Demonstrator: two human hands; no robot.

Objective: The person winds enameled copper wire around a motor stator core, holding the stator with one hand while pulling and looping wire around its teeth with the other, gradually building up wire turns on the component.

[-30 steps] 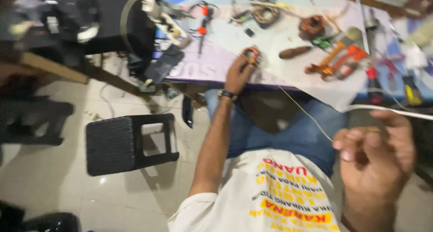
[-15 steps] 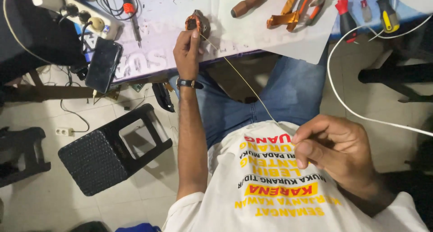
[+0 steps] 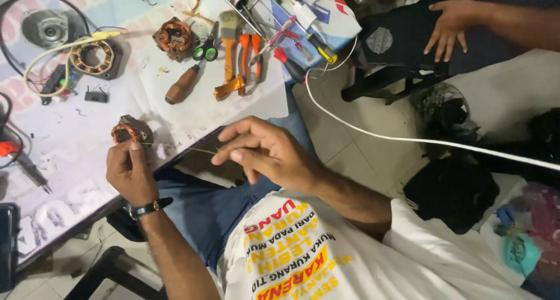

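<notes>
The left hand pinched a small copper coil at the bench edge. A thin wire ran from the coil to the right hand, pinched between its fingers.

On the surface lie a wooden-handled screwdriver, green-handled scissors, an orange-handled brush, orange pliers and a copper-wound stator. A white cable crosses the tiled floor.
</notes>
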